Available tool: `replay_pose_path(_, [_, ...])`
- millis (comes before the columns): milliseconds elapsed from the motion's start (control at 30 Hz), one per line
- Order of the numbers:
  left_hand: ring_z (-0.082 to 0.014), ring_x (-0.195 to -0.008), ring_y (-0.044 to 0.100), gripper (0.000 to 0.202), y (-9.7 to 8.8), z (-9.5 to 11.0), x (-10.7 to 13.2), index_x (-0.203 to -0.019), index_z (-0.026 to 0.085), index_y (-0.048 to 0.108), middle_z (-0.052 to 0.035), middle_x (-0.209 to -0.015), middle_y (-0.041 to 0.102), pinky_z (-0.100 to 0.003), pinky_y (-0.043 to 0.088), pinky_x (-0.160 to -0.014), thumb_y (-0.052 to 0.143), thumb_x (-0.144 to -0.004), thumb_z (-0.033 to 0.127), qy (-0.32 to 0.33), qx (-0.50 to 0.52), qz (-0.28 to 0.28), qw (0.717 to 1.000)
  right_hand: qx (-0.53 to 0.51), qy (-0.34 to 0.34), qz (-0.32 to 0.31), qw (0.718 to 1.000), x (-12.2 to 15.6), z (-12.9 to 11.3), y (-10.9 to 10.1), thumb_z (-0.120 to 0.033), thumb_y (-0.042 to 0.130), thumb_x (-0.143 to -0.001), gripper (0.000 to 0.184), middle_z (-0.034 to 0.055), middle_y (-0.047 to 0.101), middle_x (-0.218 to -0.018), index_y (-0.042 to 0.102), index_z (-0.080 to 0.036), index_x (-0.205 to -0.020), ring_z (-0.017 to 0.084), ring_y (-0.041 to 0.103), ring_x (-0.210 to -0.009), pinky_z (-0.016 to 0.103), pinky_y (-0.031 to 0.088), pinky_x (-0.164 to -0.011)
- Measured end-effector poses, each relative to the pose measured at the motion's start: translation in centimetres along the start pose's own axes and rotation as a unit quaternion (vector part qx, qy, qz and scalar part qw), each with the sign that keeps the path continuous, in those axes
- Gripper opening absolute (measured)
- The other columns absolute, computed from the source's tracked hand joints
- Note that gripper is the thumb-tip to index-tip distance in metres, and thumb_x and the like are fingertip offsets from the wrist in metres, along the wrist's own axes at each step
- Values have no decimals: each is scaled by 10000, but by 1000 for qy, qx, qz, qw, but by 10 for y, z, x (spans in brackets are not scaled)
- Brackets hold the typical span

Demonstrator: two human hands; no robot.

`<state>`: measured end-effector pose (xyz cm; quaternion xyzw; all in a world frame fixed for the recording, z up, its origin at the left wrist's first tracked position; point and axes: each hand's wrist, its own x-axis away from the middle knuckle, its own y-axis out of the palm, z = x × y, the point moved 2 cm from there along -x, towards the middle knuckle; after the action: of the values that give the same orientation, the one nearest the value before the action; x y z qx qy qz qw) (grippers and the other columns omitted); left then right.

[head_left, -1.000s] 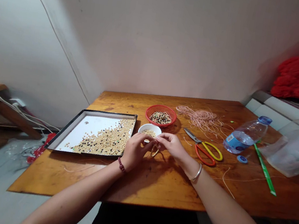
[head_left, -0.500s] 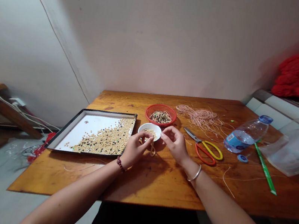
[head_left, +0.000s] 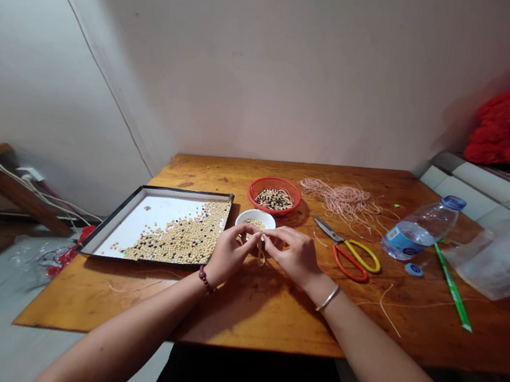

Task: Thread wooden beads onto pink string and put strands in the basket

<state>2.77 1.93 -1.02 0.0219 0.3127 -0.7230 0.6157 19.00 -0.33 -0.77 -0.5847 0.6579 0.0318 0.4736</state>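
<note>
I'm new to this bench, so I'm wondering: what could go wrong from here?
The small white bowl of beads sits just above the left hand; a knock might tip it. The short beaded strand between that hand and the right hand might drop or shed beads, though its ends are too small to see. Loose beads on the black-rimmed tray could also scatter if bumped.

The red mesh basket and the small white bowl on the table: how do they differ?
The red plastic mesh basket has a perforated wall, while the small white bowl looks smooth and solid. The basket looks wider than the bowl. The basket holds mixed dark and pale beads; the bowl shows only pale tan beads. The bowl stands nearer the person, with the basket just beyond it. Both are round, open-topped containers on the wooden table.
</note>
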Motion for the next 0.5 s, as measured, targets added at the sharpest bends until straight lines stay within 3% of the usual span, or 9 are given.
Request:
replay_pose_path(367, [-97,-597,508,244,1,-2,0,-875,163,677,-21,-758,655,-200,415,-559,583,-852,386,-5,10,1,1000,-45,29,5,999,-1,2,3,-189,599,-809,209,40,743,-956,732,-216,-967,181,692,-868,296,526,-815])
replay_pose_path(500, [-98,-586,511,256,1,-1,1,-892,164,680,-24,-762,662,-202,418,-546,581,-852,396,-6,14,-3,1000,-122,88,-11,989,-1,5,7,-202,613,-793,212,58,744,-952,742,-208,-961,200,702,-839,315,552,-783])
